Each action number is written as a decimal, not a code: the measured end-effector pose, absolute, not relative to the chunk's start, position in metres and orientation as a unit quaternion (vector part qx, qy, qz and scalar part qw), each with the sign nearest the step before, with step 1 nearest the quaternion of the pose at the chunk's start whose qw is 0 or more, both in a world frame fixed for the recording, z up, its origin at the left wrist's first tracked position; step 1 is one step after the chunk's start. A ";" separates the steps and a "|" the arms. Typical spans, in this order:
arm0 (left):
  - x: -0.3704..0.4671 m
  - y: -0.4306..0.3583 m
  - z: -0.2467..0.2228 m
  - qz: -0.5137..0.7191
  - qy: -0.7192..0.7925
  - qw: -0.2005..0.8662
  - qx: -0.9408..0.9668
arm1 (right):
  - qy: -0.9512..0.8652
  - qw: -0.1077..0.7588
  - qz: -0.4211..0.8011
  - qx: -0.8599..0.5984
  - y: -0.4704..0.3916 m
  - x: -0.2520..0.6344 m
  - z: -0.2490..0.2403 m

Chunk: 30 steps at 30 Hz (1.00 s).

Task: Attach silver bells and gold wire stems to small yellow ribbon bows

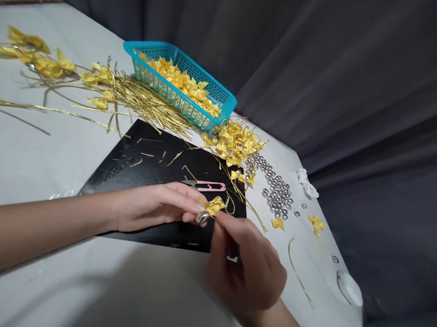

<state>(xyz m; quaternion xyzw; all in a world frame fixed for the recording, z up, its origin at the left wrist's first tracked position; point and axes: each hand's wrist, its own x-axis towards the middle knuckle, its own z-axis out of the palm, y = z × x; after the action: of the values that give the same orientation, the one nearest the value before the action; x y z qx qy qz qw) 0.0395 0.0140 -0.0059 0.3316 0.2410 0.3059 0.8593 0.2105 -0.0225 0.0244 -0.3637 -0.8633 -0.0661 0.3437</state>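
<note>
Both hands meet over the near edge of the black mat (147,169), which lies on the worktop (38,147) and seems to serve as a dark ground against which the small pale parts show up.

The left hand (152,206) reaches in from the left, its fingertips closed on a yellow bow (215,205) and on a silver bead (202,217) that sits at the bow's near end. The right hand (247,274) comes up from below, its thumb and forefinger pinched onto the same bow from the other side; its remaining fingers are curled in. So each grip is nearly shut, with only the bow and bead between the fingertips. Holding it from two sides looks like a way to keep so small a piece steady. The bow hangs just above the mat, near its right corner, not resting on it.

Just beyond the bow, on the mat, lies a pink snipper (208,185), close at hand. Gold wire offcuts (144,159) are scattered over the mat. Off the mat's right edge lies a spread of beads (276,191), and beyond its far right corner a heap of bows (234,142). A blue basket (178,87) of more yellow pieces stands behind the mat, with a sheaf of gold wires (144,102) to the basket's left and finished stems (43,59) further left.
</note>
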 end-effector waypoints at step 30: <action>0.047 0.009 -0.006 0.435 0.411 0.689 0.409 | -0.770 0.425 0.227 -0.419 0.003 0.206 -0.015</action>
<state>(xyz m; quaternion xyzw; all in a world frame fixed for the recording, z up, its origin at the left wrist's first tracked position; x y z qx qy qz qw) 0.0467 0.0092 -0.0063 0.4087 0.4113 0.4351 0.6889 0.2065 0.0027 -0.0150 -0.4190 -0.7698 0.2268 0.4248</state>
